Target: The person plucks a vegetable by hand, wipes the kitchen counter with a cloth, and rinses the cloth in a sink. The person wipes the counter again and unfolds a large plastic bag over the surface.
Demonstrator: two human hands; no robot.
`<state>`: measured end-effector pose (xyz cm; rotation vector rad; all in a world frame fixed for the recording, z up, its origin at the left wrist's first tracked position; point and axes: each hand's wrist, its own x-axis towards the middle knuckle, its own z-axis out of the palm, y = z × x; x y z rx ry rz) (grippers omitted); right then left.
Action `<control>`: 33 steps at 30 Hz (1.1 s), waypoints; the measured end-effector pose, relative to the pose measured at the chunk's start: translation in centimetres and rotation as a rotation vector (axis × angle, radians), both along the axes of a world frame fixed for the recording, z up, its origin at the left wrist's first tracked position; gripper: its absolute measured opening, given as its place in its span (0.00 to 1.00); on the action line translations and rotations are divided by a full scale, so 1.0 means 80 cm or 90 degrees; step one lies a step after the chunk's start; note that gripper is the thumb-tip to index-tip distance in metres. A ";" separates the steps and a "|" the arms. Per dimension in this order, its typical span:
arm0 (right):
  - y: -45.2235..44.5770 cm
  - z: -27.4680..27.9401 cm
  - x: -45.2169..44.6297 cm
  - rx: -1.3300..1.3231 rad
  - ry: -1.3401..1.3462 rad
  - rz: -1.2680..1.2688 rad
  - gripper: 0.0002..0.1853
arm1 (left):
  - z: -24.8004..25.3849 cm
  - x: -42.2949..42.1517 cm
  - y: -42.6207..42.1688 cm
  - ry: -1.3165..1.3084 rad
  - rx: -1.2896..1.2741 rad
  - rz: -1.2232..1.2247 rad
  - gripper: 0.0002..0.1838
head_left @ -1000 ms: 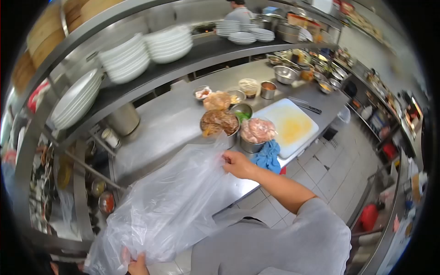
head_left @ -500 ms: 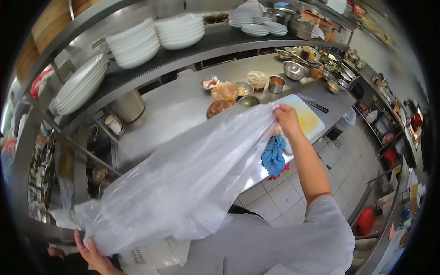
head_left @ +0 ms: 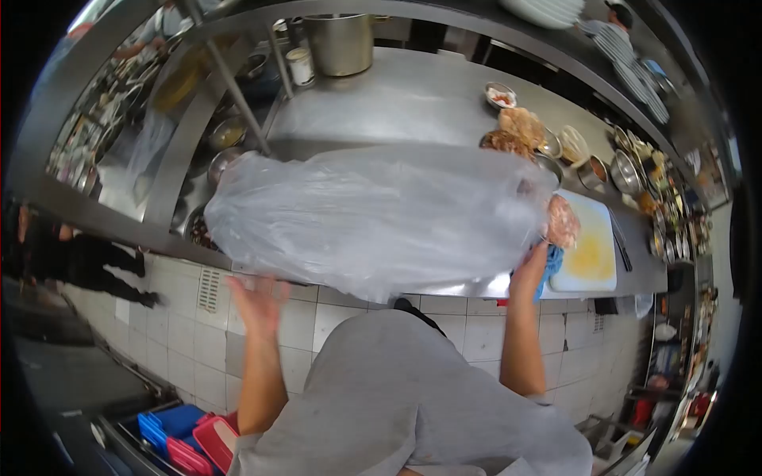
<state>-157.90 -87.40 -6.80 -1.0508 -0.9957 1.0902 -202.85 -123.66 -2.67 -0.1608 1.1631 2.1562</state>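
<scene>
A large clear plastic sheet or bag (head_left: 373, 214) is stretched out across the front of the steel counter. My left hand (head_left: 260, 297) is below its left end, fingers spread, with nothing seen in it. At the right end, my right hand (head_left: 530, 266) meets the plastic; its fingers are partly hidden and blurred. Just beyond that hand are raw meat (head_left: 563, 223) and a blue cloth (head_left: 550, 271), beside a white cutting board (head_left: 587, 246) with a yellow stain. A knife (head_left: 622, 252) lies along the board's right side.
Bowls of food, one with red and white pieces (head_left: 501, 96), line the counter's back right. A tall steel pot (head_left: 339, 44) stands at the back. Another person (head_left: 627, 51) is beyond the shelf; someone in dark clothes (head_left: 87, 258) is at the left. Coloured containers (head_left: 186, 436) sit lower left.
The view has swung left and down. The plastic now lies level across the counter instead of slanting. My left hand has come off the plastic and spread its fingers.
</scene>
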 end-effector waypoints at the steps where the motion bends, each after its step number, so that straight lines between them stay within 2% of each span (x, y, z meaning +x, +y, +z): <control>1: -0.056 0.002 -0.031 -0.040 -0.085 -0.052 0.36 | -0.037 0.027 -0.010 -0.107 -0.038 -0.084 0.60; 3: -0.114 -0.083 -0.063 -0.087 -0.284 -0.175 0.34 | -0.100 0.065 -0.021 -0.077 -0.027 -0.416 0.55; 4: -0.146 -0.102 -0.082 -0.120 -0.308 -0.102 0.32 | -0.090 0.083 -0.012 -0.081 -0.030 -0.409 0.55; 5: -0.169 -0.111 -0.099 -0.151 -0.330 -0.028 0.31 | -0.068 0.097 0.008 0.047 -0.147 -0.462 0.47; 6: -0.175 -0.103 -0.111 -0.149 -0.331 -0.020 0.31 | -0.054 0.101 0.029 0.178 -0.263 -0.510 0.40; 8: -0.174 -0.069 -0.133 -0.260 -0.323 0.317 0.29 | -0.056 0.083 0.069 0.175 -0.276 -0.450 0.37; 9: -0.166 -0.060 -0.141 -0.257 -0.325 0.324 0.29 | -0.057 0.073 0.084 0.171 -0.289 -0.396 0.36; 10: -0.155 -0.054 -0.147 -0.317 -0.258 0.429 0.29 | -0.055 0.066 0.093 0.170 -0.288 -0.388 0.36; 11: -0.147 -0.046 -0.149 -0.377 -0.190 0.531 0.29 | -0.051 0.059 0.101 0.066 -0.234 -0.309 0.36; 12: -0.141 -0.037 -0.142 -0.374 -0.192 0.539 0.29 | -0.049 0.054 0.104 -0.036 -0.177 -0.229 0.37; 14: -0.128 -0.010 -0.125 0.085 -0.593 0.685 0.35 | -0.041 0.046 0.102 -0.057 -0.202 -0.164 0.40; 15: -0.130 0.018 -0.126 -0.191 -0.086 0.699 0.39 | -0.039 0.044 0.100 -0.082 -0.228 -0.105 0.43; 16: -0.130 0.053 -0.127 -0.446 0.426 0.621 0.44 | -0.046 0.039 0.095 -0.085 -0.228 -0.100 0.43; 18: -0.122 0.118 -0.109 -0.349 0.451 0.583 0.50 | -0.075 0.027 0.082 -0.122 -0.241 -0.168 0.33; 19: -0.110 0.118 -0.103 -0.355 0.449 0.579 0.50 | -0.086 0.025 0.081 -0.127 -0.245 -0.170 0.33; 21: -0.092 0.114 -0.090 -0.340 0.646 0.328 0.55 | -0.101 0.020 0.084 -0.197 -0.130 -0.388 0.23; 22: -0.088 0.082 -0.086 -0.335 0.646 0.321 0.55 | -0.097 0.024 0.086 -0.198 -0.130 -0.396 0.23; 24: -0.072 0.005 -0.081 -0.344 0.462 0.123 0.58 | -0.067 0.039 0.097 -0.215 -0.082 -0.446 0.17; 25: -0.101 0.004 -0.093 -0.330 0.305 0.154 0.62 | -0.039 0.049 0.099 -0.216 -0.072 -0.446 0.17; 26: -0.110 -0.024 -0.091 -0.368 0.301 0.271 0.64 | -0.003 0.059 0.099 -0.169 -0.062 -0.472 0.18; 27: -0.134 -0.021 -0.106 -0.386 0.256 0.321 0.66 | 0.019 0.068 0.097 -0.124 -0.055 -0.495 0.20; 28: -0.154 -0.008 -0.122 -0.396 0.281 0.376 0.61 | 0.028 0.075 0.095 -0.132 -0.055 -0.489 0.20; 29: -0.160 -0.018 -0.129 -0.405 0.279 0.374 0.61 | 0.035 0.079 0.092 -0.086 -0.046 -0.512 0.20; 31: -0.158 -0.027 -0.162 0.068 -0.132 0.581 0.52 | 0.036 0.084 0.087 -0.037 -0.045 -0.541 0.20; 32: -0.155 -0.016 -0.176 0.067 -0.127 0.576 0.52 | 0.034 0.088 0.083 0.109 -0.086 -0.579 0.20; 33: -0.157 0.033 -0.199 -0.129 -0.046 0.481 0.46 | 0.031 0.090 0.081 0.256 -0.124 -0.612 0.21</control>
